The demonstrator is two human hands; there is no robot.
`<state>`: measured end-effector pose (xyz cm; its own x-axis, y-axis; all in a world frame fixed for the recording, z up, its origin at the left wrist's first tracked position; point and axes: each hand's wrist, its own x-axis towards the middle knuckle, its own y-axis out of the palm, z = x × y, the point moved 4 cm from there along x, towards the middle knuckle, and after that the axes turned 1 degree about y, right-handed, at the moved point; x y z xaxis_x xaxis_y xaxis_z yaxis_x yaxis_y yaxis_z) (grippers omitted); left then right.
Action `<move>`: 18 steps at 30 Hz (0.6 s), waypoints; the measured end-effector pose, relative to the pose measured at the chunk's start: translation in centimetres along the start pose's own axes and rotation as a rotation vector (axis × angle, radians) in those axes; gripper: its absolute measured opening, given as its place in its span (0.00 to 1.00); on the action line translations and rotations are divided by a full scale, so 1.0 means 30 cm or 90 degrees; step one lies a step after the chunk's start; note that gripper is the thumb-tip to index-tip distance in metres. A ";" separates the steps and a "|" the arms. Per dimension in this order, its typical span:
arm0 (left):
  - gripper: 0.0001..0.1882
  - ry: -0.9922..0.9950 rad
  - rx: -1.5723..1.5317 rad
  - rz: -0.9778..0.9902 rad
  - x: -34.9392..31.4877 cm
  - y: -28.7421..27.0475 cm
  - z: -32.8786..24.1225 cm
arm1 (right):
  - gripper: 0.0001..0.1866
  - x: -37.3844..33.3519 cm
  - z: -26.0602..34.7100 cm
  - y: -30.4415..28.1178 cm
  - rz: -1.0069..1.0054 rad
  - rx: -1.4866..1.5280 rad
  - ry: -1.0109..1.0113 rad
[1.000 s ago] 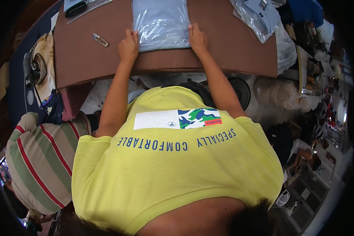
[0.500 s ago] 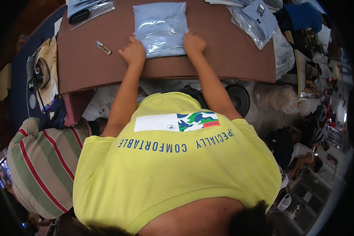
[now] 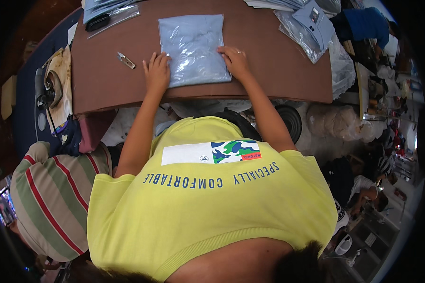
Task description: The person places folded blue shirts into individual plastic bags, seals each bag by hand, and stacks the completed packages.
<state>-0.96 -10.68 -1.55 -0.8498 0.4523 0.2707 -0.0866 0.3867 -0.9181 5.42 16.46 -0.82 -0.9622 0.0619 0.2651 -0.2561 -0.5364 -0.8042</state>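
A clear plastic bag with a folded light-blue garment (image 3: 193, 49) inside lies flat on the brown table, just in front of me. At its left edge is my left hand (image 3: 157, 73), open, with the fingers spread and the fingertips by the plastic. My right hand (image 3: 235, 61) rests along the right edge, its fingers slightly bent and their tips on the bag. That hand is open too, and neither hand grips the bag. A small pair of thread snips (image 3: 126, 60) lies on the table, left of my left hand.
The brown table (image 3: 274, 70) ends in a near edge before my body. More bagged light-blue garments (image 3: 311, 23) lie at the far right; a stack (image 3: 109, 7) with a black object (image 3: 97, 22) is far left. An iron (image 3: 54, 87) stands left. Beside me is a person in stripes (image 3: 56, 198).
The bagged garment sits nearer to me than before. My hands have gone from closed at its sides to open, with the left fingers spread.
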 end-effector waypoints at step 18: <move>0.14 0.144 -0.154 -0.042 -0.174 -0.185 -0.009 | 0.31 -0.272 0.088 -0.100 0.082 -0.036 -0.086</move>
<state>4.09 -14.97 2.21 -0.7072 0.5762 0.4098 0.0114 0.5887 -0.8082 14.29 15.33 0.82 -0.9671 -0.1196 0.2246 -0.1406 -0.4844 -0.8635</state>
